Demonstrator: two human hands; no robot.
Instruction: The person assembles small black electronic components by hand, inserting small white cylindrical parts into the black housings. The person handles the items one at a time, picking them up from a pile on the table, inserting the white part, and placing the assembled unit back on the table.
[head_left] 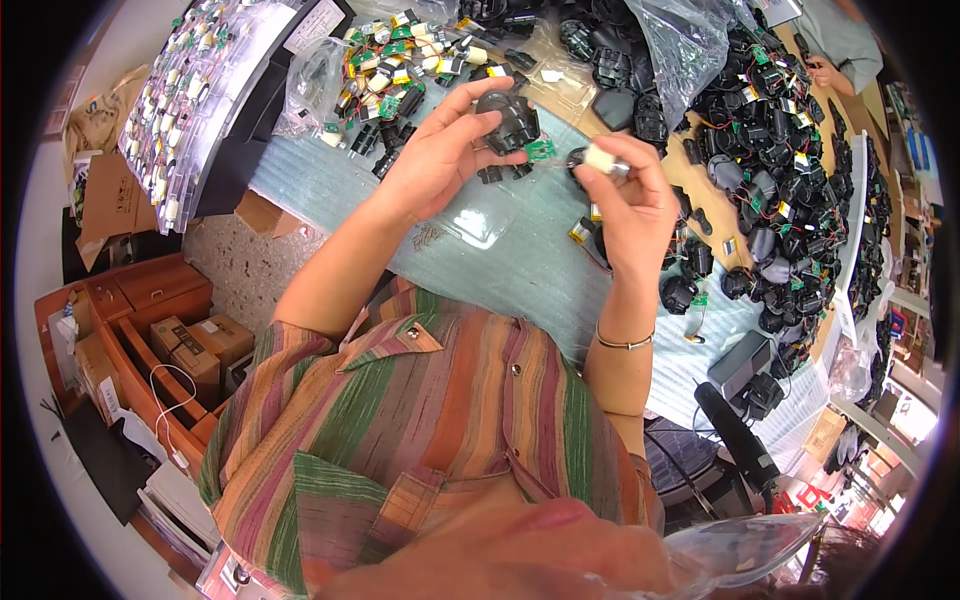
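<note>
My left hand [448, 150] is closed on a black rounded plastic housing [512, 122], held above the bench. A small green circuit board [540, 150] shows at the housing's lower right side. Opposite it, my right hand [640, 200] pinches a small cream-and-silver cylindrical part [600, 158], which looks like a little motor and is slightly blurred. A dark round piece beside its fingertips is partly hidden by the thumb. The two hands are apart, with a short gap between what they hold. Under them lies a pale, semi-clear mat [400, 245].
Cream motors with green boards form a pile [405, 65] at the far left. A large heap of black housings with wires [770, 190] covers the right side. A clear plastic bag [685, 45] lies at the back. A black-handled tool [735, 430] is at near right. Another person's hand [825, 75] shows far right.
</note>
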